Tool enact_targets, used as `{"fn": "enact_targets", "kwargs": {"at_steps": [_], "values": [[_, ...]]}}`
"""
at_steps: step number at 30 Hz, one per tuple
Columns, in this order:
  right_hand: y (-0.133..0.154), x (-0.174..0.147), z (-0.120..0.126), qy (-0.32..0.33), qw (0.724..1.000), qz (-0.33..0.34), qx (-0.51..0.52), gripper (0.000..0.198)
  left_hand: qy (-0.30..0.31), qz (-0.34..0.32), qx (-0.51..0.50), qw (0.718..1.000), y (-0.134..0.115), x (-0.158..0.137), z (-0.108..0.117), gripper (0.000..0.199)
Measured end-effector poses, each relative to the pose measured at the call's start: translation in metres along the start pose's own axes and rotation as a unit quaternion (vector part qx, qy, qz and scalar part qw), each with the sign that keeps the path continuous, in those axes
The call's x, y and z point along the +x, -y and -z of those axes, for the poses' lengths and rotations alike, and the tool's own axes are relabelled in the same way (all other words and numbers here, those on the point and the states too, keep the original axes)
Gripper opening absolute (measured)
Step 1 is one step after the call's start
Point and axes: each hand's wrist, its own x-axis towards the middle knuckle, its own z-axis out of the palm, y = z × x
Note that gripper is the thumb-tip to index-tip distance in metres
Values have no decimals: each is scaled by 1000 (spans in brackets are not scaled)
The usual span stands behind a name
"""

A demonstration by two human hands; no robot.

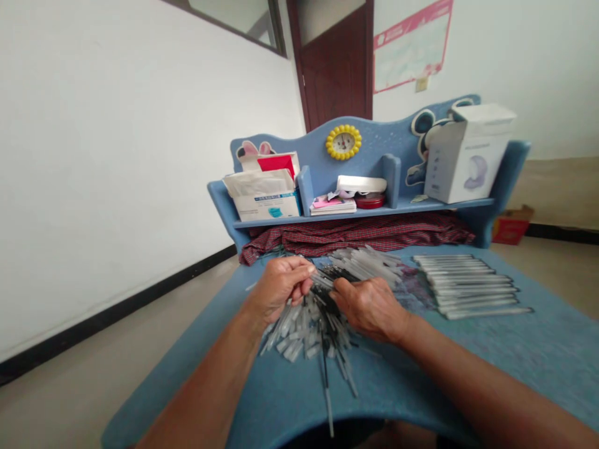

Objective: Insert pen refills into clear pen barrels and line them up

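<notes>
My left hand (283,280) is closed in a pinch, with a slim clear pen barrel (322,280) at its fingertips. The barrel slants down toward my right hand (372,305), whose fingers are curled closed; what they grip is hidden. Below and between the hands lies a loose heap of clear pen caps (294,337) and dark pen refills (330,315), a few sticking out toward the front edge. Behind my right hand is a pile of frosted pen barrels (367,263). Pens (472,287) lie side by side in a row at the right.
The blue desk (519,355) has a curved front edge. At its back, a folded checked cloth (350,236) lies under a shelf (281,223). On the shelf stand a mask box (269,204), a red round case (369,201) and a white box (468,156).
</notes>
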Motion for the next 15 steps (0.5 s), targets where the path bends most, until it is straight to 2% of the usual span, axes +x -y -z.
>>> {"fn": "enact_targets", "kwargs": {"at_steps": [3,10,15], "values": [[-2,3,8,11,1000,-12,-1,32,-26,-18,2,999,-2,2,-1,20],[-7,9,30,-15,999,-40,-17,20,-1,-42,8,999,0,3,-7,19],[-41,-11,60,40,996,-85,-8,14,48,-69,104,991,1,0,-10,31]]}}
